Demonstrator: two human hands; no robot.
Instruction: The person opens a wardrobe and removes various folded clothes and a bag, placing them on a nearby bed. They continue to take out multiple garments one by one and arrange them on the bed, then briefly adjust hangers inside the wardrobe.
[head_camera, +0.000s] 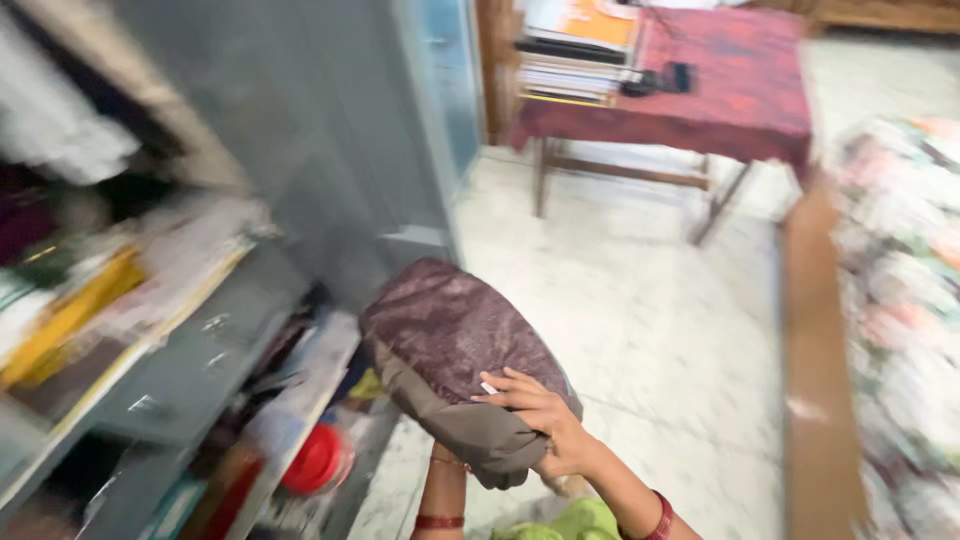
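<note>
Both my hands hold a folded bundle of dark maroon and grey-brown cloth (450, 350) in front of an open metal cupboard (330, 150). My right hand (545, 425) rests on the bundle's near top, fingers spread over it. My left hand (447, 462) is mostly hidden under the bundle; only the wrist with bangles shows. The bundle sits level with the cupboard's lower shelves (200, 370).
The cupboard shelves hold blurred papers, yellow items and a red round lid (313, 460). A wooden table with a maroon cloth (740, 80) and stacked books (575, 55) stands behind. A bed with a floral cover (900, 310) and wooden edge lies at right. Pale tiled floor (650, 330) between.
</note>
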